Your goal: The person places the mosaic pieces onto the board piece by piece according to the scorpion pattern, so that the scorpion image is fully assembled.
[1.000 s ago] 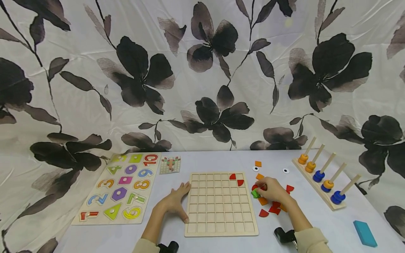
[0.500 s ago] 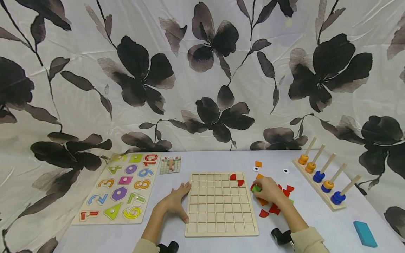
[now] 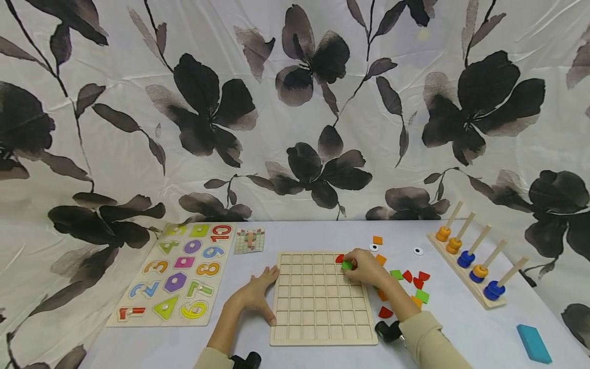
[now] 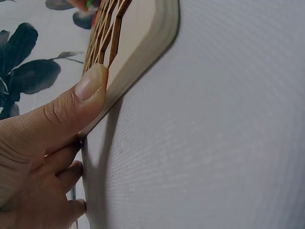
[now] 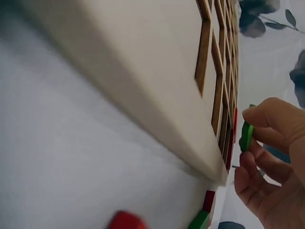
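A wooden grid board (image 3: 322, 335) lies on the table, with a red quarter-circle piece (image 3: 339, 259) in a cell near its far right corner. Beside that piece, my right hand (image 3: 367, 267) pinches a green tile (image 3: 346, 265) between thumb and fingertips over the board. In the right wrist view the green tile (image 5: 246, 136) is held on edge, just off the grid. My left hand (image 3: 252, 294) rests against the board's left side, fingers spread; its thumb (image 4: 88, 90) touches the rim. The second red piece seen earlier on the board is hidden behind my right hand.
Loose red, green and orange pieces (image 3: 422, 295) lie right of the board, near two white discs with dark centres (image 3: 418, 251). Beyond stands a peg stacker (image 3: 475, 269), with a blue block (image 3: 533, 343) nearer. Leftward are a number puzzle (image 3: 168, 277) and a pattern card (image 3: 249, 241).
My right hand has picked up the green tile from the loose pieces and carried it left over the board's far right part. The left hand stays at the board's edge.
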